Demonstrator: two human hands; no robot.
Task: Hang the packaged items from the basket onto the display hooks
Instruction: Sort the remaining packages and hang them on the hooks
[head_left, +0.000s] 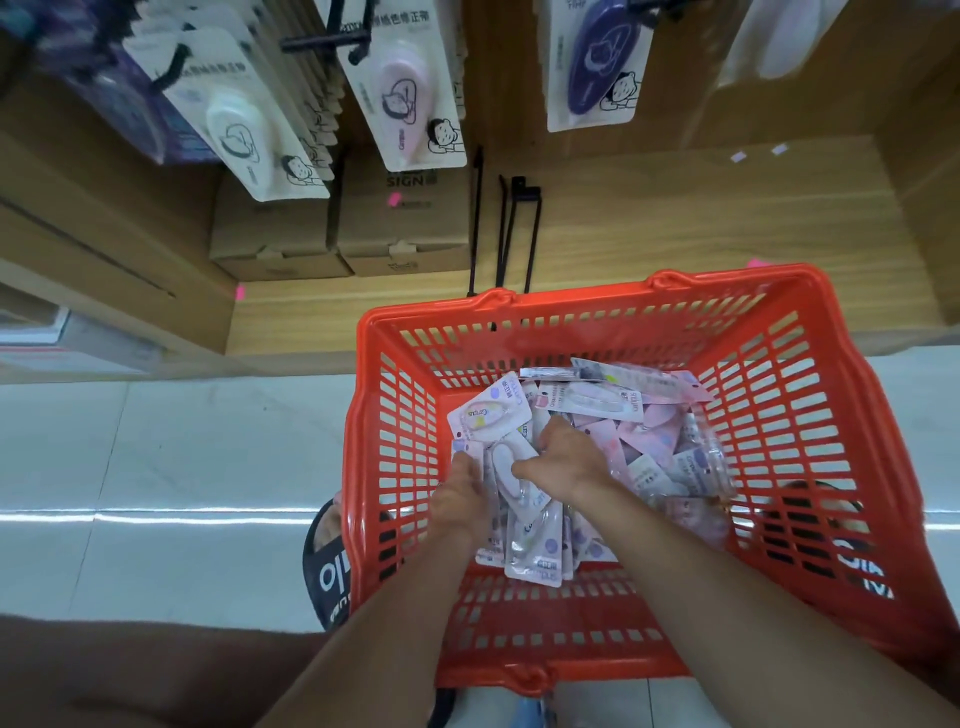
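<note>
- Red plastic basket with slotted walls stands on the pale tiled floor, just in front of a low wooden shelf.
- Pink and white packets lie heaped in the basket, mostly against its far wall and right side; the near part of the basket bottom shows bare.
- Both hands reach down into the basket, close together over a bundle of packets near the left wall.
- The left hand grips the left edge of this bundle, fingers curled round it.
- The right hand is on the top end of the same bundle, thumb across one packet and fingers curled over the pile; I cannot tell exactly which packet it pinches.
- One packet marked "Campus" fans out tilted at the top left of the bundle.
- Above, black display hooks carry hanging cards: a white one, a pink one and a dark purple one.
- Two cardboard boxes sit on the left part of the shelf, and spare black hooks lie just beside them.
- Black slippers show on the floor through both side walls of the basket, one on the left.
</note>
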